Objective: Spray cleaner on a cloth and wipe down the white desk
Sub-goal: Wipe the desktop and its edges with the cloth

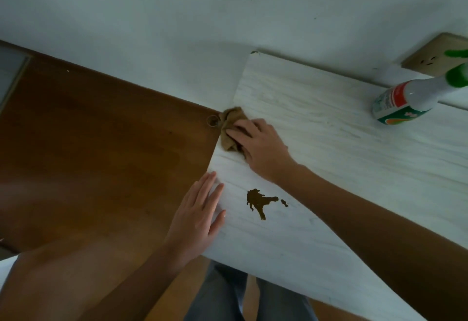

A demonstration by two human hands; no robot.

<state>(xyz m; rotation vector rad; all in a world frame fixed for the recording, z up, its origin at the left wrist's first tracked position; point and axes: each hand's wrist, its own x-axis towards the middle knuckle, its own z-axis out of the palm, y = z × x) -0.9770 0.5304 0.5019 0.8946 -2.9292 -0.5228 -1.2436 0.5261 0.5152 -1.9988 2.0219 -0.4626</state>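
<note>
Pressing the cloth (229, 128) onto the table's (329, 168) left edge with the right hand (255, 143), fingers seemingly laid flat over it for weight. Bracing the left hand (197, 217), fingers straight, on the near edge for steadiness. Leaving the brown stain (260, 201) between them unwiped, spray bottle (405, 100) parked well apart.

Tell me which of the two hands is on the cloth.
The right hand presses the brown cloth; the left hand lies flat on the desk, empty.

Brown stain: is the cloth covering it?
No, the brown stain lies bare on the white desk, apart from the tan cloth under the right hand.
</note>
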